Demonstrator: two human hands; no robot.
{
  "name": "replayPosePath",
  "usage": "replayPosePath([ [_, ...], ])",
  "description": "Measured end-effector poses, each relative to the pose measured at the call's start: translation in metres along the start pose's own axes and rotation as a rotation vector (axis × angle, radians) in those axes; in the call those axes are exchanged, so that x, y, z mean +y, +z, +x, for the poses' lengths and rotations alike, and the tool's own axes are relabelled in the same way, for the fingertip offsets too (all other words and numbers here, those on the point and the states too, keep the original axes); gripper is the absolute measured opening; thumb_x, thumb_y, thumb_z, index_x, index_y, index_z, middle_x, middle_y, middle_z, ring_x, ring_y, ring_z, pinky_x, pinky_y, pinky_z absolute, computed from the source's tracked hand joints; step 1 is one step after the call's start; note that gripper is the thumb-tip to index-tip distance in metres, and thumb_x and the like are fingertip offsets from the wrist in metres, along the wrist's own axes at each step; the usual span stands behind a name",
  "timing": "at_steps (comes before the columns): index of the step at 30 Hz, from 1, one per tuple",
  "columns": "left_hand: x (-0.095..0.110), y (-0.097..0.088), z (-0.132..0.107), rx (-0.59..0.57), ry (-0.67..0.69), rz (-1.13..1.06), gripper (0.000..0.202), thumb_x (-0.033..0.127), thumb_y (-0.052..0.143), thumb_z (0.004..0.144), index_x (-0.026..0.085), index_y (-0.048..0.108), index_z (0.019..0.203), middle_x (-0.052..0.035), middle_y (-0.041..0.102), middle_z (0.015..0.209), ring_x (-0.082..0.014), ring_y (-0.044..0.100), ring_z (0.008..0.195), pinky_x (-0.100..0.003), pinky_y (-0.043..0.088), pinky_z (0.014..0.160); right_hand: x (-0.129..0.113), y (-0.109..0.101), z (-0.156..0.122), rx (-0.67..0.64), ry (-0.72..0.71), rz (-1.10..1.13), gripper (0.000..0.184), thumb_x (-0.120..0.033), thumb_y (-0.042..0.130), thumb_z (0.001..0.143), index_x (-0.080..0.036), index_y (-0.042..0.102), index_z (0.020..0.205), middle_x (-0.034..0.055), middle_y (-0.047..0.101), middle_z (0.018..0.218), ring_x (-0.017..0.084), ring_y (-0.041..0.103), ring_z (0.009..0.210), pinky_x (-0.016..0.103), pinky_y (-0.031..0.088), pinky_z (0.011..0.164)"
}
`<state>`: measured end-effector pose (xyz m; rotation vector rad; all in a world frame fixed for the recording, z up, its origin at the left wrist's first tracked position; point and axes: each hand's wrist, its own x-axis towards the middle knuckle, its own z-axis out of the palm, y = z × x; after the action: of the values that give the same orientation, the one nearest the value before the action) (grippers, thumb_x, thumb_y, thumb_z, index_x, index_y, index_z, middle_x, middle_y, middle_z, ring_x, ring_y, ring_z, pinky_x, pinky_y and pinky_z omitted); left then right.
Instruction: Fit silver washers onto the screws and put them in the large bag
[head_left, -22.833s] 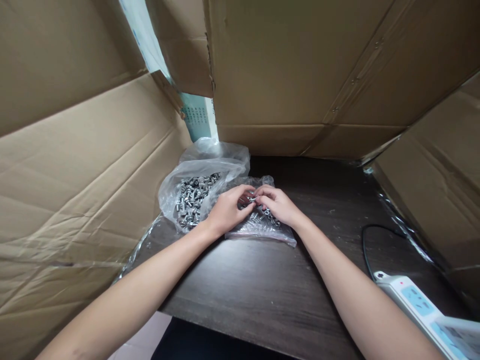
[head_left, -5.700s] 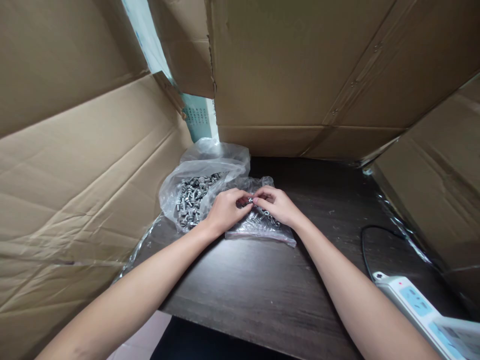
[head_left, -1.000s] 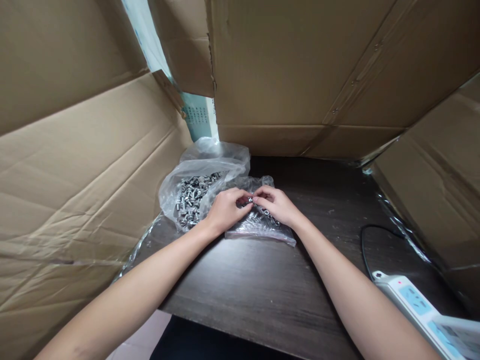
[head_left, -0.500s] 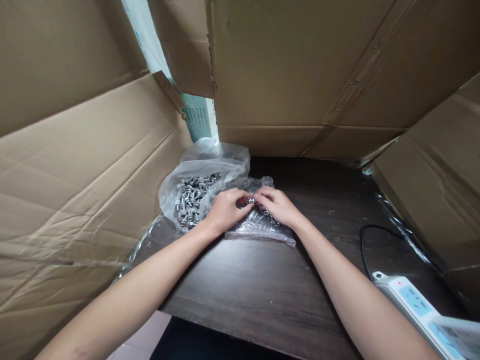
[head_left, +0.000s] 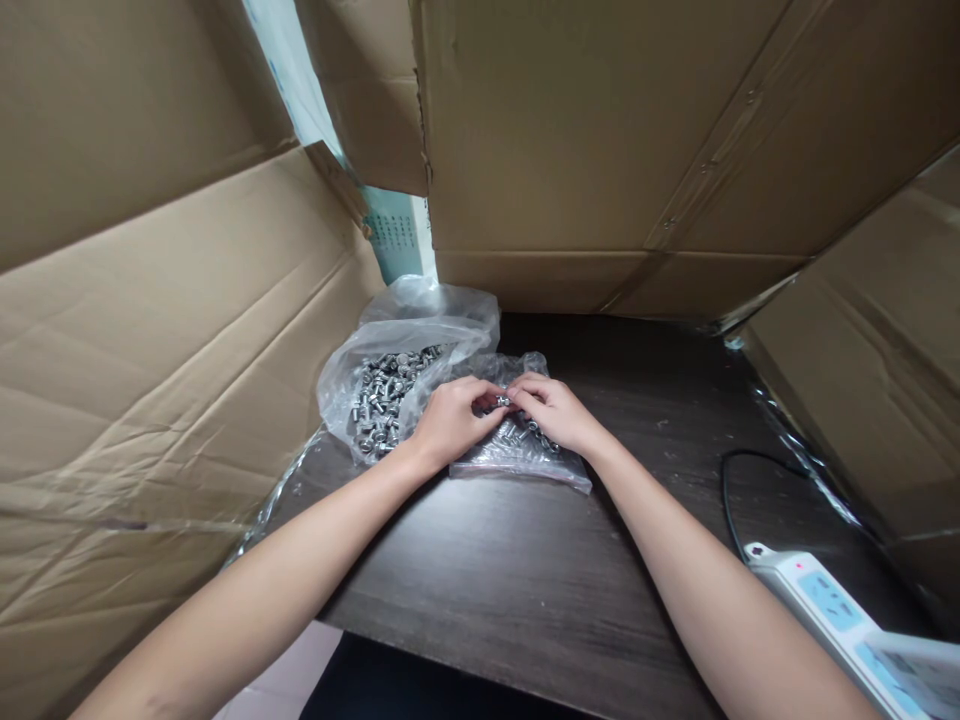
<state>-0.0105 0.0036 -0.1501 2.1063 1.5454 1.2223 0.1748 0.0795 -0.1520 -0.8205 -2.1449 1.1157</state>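
Note:
Between my two hands is a small shiny metal bolt. My left hand pinches it between thumb and fingers. From the other side, the fingertips of my right hand close on its right end; whether a separate small part sits there I cannot make out. Beneath both hands lies a clear plastic bag with several small metal pieces in it, partly covered by the hands. Left of my left hand, an open plastic bag holds a heap of metal bolts.
A dark wooden table carries everything. Cardboard walls stand at the back and both sides. At the right front are a white power strip and its black cable.

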Motion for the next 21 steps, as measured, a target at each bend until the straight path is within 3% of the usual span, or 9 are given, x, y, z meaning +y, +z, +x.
replayPosePath([
  [10, 0.0000, 0.0013, -0.0008, 0.001, -0.020, 0.003, 0.016, 0.014, 0.075, 0.082, 0.018, 0.077, 0.098, -0.0018, 0.073, 0.083, -0.0153, 0.068, 0.075, -0.027, 0.051, 0.071, 0.0012, 0.0010, 0.0000, 0.009, 0.050, 0.024, 0.017, -0.034, 0.063, 0.084, -0.019, 0.068, 0.084, 0.0046, 0.066, 0.090, 0.020, 0.062, 0.086, 0.033, 0.047, 0.078],
  [15, -0.0015, 0.0016, -0.0006, -0.005, -0.007, 0.005, 0.013, 0.017, 0.077, 0.082, 0.017, 0.076, 0.095, -0.0022, 0.073, 0.084, -0.0157, 0.068, 0.076, -0.027, 0.052, 0.072, -0.0006, -0.0001, 0.0007, -0.012, -0.019, -0.031, 0.029, -0.037, 0.055, 0.092, -0.019, 0.068, 0.075, 0.0065, 0.066, 0.090, 0.021, 0.062, 0.089, 0.035, 0.046, 0.083],
  [21, -0.0003, 0.0006, -0.0003, -0.004, -0.016, -0.005, 0.015, 0.019, 0.078, 0.082, 0.018, 0.076, 0.098, -0.0019, 0.073, 0.084, -0.0154, 0.067, 0.075, -0.027, 0.052, 0.072, -0.0013, 0.0006, -0.0006, 0.003, 0.009, -0.014, 0.036, -0.041, 0.052, 0.095, -0.018, 0.068, 0.072, 0.0066, 0.063, 0.086, 0.019, 0.060, 0.082, 0.031, 0.046, 0.072],
])
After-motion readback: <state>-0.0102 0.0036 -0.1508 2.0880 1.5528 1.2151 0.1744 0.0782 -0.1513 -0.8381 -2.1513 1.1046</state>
